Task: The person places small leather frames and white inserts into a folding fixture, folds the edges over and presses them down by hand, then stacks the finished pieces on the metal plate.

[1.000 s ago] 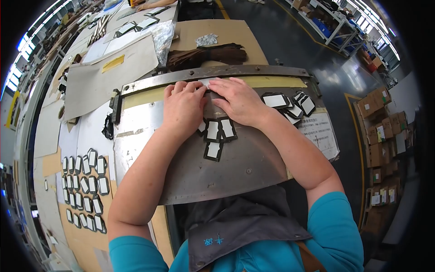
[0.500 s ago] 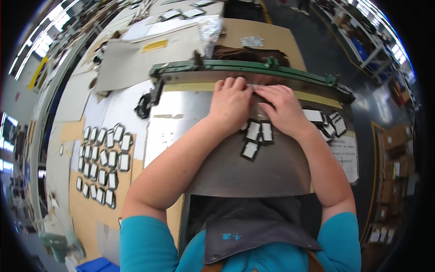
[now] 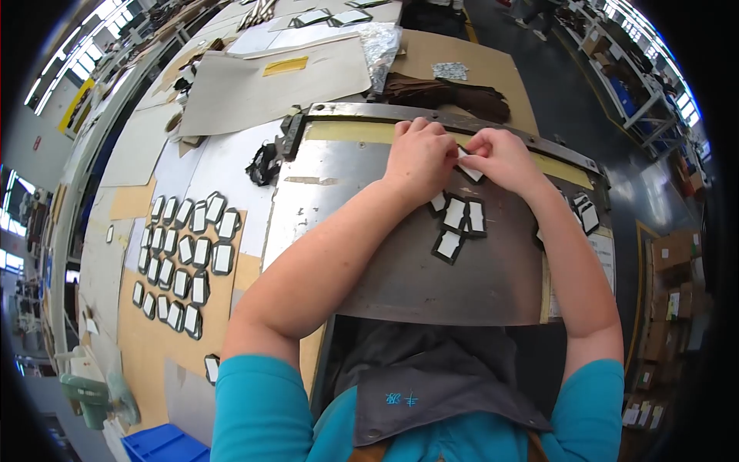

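My left hand (image 3: 422, 160) and my right hand (image 3: 502, 160) are close together over the back part of a metal plate (image 3: 369, 262). Between them is a black-edged white piece (image 3: 471, 173), pinched by the closed fingers of my right hand. The curled fingers of my left hand touch or nearly touch its left side; their tips are partly hidden. Just in front of my hands, several similar pieces (image 3: 454, 213) lie on the plate, one of them (image 3: 447, 246) nearer to me. More such pieces (image 3: 589, 216) lie beside my right forearm.
Rows of black-edged pieces (image 3: 202, 252) cover a brown board at the left. A grey sheet (image 3: 269, 88) and dark brown material (image 3: 446, 94) lie behind the plate. At the lower left are a blue bin (image 3: 165, 445) and a green device (image 3: 91, 399). Cardboard boxes (image 3: 673, 254) stand at the right.
The green bar seen across the plate's back half a second ago no longer shows; a metal edge is there. My hands have lifted a piece between them. The view has shifted.
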Available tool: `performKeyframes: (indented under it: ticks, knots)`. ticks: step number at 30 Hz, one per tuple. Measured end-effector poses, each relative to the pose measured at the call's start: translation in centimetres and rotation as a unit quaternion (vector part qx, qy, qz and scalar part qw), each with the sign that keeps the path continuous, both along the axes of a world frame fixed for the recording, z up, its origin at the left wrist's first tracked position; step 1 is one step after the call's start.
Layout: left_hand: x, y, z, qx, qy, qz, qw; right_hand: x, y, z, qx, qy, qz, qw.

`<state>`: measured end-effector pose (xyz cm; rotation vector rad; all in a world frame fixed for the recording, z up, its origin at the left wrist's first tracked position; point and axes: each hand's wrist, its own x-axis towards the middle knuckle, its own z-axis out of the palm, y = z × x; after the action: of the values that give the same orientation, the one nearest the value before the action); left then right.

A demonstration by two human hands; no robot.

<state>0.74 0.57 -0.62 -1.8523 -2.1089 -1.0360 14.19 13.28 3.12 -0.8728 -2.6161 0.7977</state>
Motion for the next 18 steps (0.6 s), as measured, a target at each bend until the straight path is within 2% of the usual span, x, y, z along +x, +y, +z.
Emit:
performKeyframes:
  ticks: [2, 3, 6, 8, 10, 12, 14, 15, 17, 18]
  knots:
    - [-0.2, 0.0, 0.2, 0.001, -0.006, -0.003, 1.000, -0.8, 1.0, 0.2, -0.062, -0.053, 0.003, 0.997]
    - [-0.2, -0.2, 0.3, -0.004, 0.004, -0.001, 1.000, -1.0, 1.4, 0.2, -0.059, -0.057, -0.005, 0.997]
    - [-0.2, -0.2, 0.4, 0.004, 0.016, 0.007, 1.000, -0.8, 1.4, 0.9, -0.176, -0.049, 0.020, 0.983]
    - [-0.1, -0.2, 0.9, 0.052, -0.009, 0.005, 0.999, -0.2, 0.7, 0.9, -0.251, 0.050, 0.002, 0.967]
    - [-0.1, -0.2, 0.9, 0.054, -0.008, -0.011, 0.998, -0.2, 0.4, 0.6, -0.278, 0.097, -0.034, 0.955]
    - [-0.1, -0.1, 1.0, 0.050, -0.001, -0.024, 0.998, -0.3, 0.3, -0.5, -0.214, 0.084, -0.046, 0.972]
    - [-0.2, -0.2, 0.9, 0.016, 0.009, 0.013, 1.000, -0.2, 0.2, -0.7, -0.049, 0.055, -0.026, 0.997]
    - [-0.3, -0.2, 0.7, -0.007, 0.017, 0.026, 0.999, -0.2, 0.0, -0.4, -0.050, 0.053, -0.028, 0.997]
    - [-0.5, -0.3, 0.4, -0.022, 0.017, 0.018, 0.999, -0.4, -0.4, 0.9, 0.025, -0.044, 0.007, 0.999]
    - [-0.5, -0.3, 0.4, -0.037, 0.019, 0.011, 0.999, -0.7, -0.3, 1.2, 0.025, -0.043, 0.006, 0.999]
